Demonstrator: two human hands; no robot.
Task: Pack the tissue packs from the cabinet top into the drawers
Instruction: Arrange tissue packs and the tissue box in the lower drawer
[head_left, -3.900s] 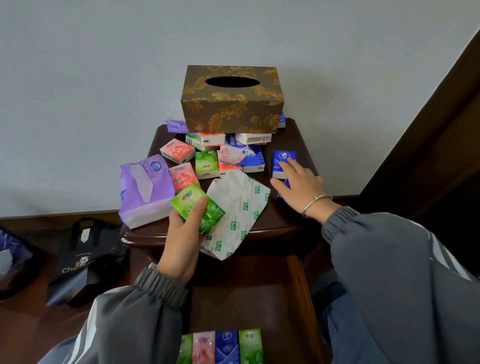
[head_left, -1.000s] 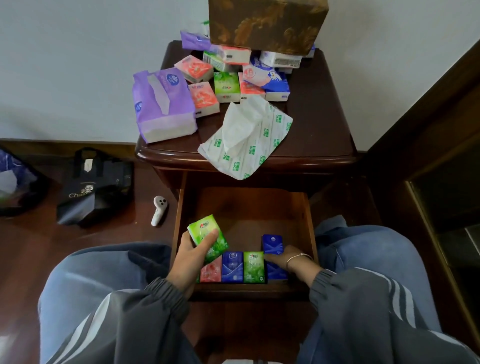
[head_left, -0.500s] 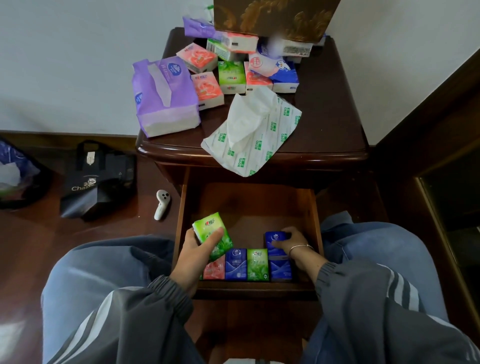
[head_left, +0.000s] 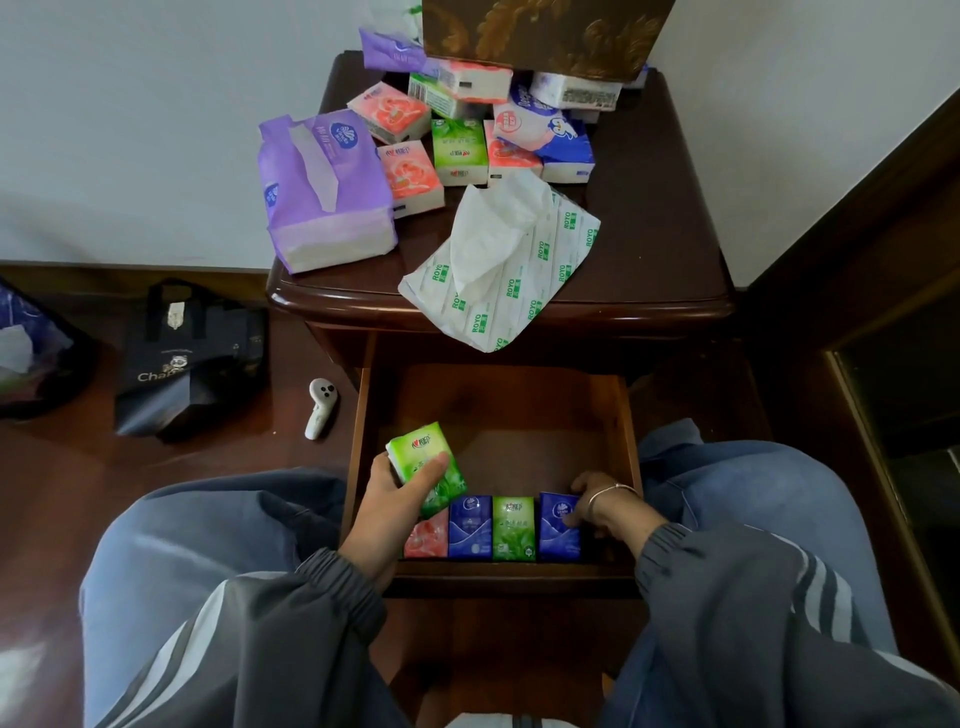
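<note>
While crouched at the open drawer (head_left: 631, 441), noted as follows.
Step in hand: filling the front row (head_left: 493, 527); judged early, with most of the stock not yet packed.
Left hand (head_left: 397, 499): curled round a green pack (head_left: 426, 465), thumb across its face, fingers behind. Held tilted over the row's left end, just above a pink pack (head_left: 427, 535).
Right hand (head_left: 597, 506): fingers (head_left: 571, 519) curled onto the right edge of a blue pack (head_left: 558, 522), thumb at its far corner. Upright at the row's right end, directly under the fingertips.
Row: four visible, side by side against the near wall, between the two hands. Bare wood beyond both sets of fingertips.
Cabinet top (head_left: 654, 208): well beyond the fingers. Heaped with small packs (head_left: 460, 150), a purple bag (head_left: 322, 192), a white bag (head_left: 509, 270) overhanging the front edge, and a tissue box (head_left: 545, 36) on the heap.
Next move, as judged: release of the blue pack, then the green pack turned upright and set down just ahead of the left fingertips. Room under the left palm: cannot tell.
Risk: tipping the pink pack on the way down.
</note>
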